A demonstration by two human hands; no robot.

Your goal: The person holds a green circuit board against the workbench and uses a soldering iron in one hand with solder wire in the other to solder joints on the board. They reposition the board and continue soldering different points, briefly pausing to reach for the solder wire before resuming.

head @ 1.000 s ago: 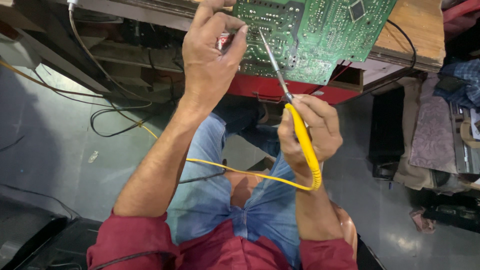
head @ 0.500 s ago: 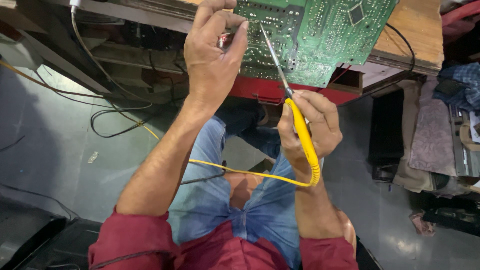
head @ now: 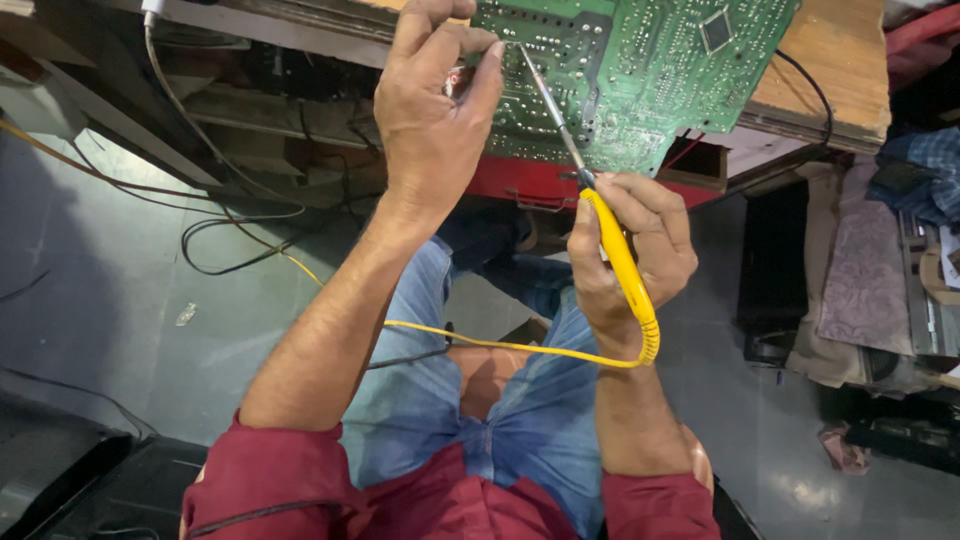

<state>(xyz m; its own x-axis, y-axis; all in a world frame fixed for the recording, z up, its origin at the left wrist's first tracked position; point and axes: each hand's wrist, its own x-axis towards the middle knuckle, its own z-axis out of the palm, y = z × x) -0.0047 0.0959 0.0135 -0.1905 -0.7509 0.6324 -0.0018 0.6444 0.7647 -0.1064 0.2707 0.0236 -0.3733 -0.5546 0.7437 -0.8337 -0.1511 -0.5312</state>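
1. Right hand [head: 632, 248] closed around the yellow handle of a soldering iron [head: 610, 245], thumb and fingers wrapped. The metal shaft slants up and left, its tip on the green circuit board [head: 640, 70] just beside the left fingertips.
2. Left hand [head: 430, 110] pinched shut at the board's near edge, thumb against forefinger. Something small and thin sits in the pinch; cannot tell what it is.
3. Board lies on the wooden bench top [head: 830, 70], overhanging its front edge above a red panel [head: 520, 180].
4. Yellow cord [head: 500, 345] runs from the handle's coiled end, leftward across the blue jeans [head: 520, 420].
5. Against the earlier frames: grips unchanged, iron tip at the same spot on the board, both forearms holding the same line. No visible shift in cord or board.
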